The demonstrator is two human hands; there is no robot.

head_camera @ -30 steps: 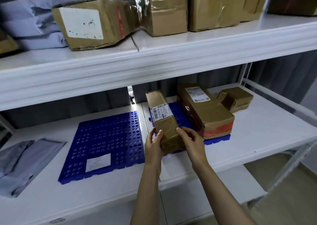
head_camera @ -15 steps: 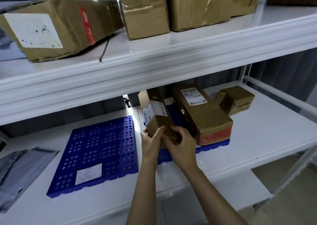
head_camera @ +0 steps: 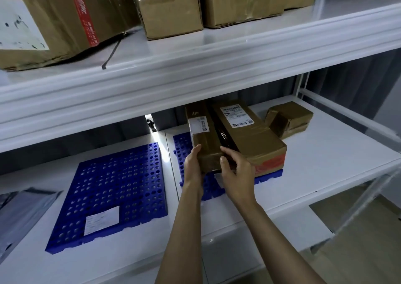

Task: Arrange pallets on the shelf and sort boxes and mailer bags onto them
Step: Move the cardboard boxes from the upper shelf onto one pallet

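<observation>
On the white metal lower shelf [head_camera: 325, 153], far left, a grey plastic mailer bag [head_camera: 23, 210] lies flat beside the pallets, not on either. Next comes a blue perforated plastic pallet [head_camera: 112, 194] carrying only a white paper label [head_camera: 101, 219] near its front edge. Right of it, across a narrow strip of shelf, a second blue perforated pallet [head_camera: 183, 147] bears a long narrow brown cardboard box [head_camera: 204, 142] pressed against a larger brown cardboard box with red tape [head_camera: 253, 138]. The left hand [head_camera: 193, 166] grips the narrow box's near left corner, thumb on top. The right hand [head_camera: 237, 175] curls its fingers round the near right end. Whether the box's underside rests on the pallet cannot be told. Further right, a small tape-wrapped brown parcel [head_camera: 288, 119] sits directly on the shelf. Overhead, the white upper shelf [head_camera: 217, 51] holds three brown cartons [head_camera: 171, 8] and overhangs the rear of the lower boxes.
</observation>
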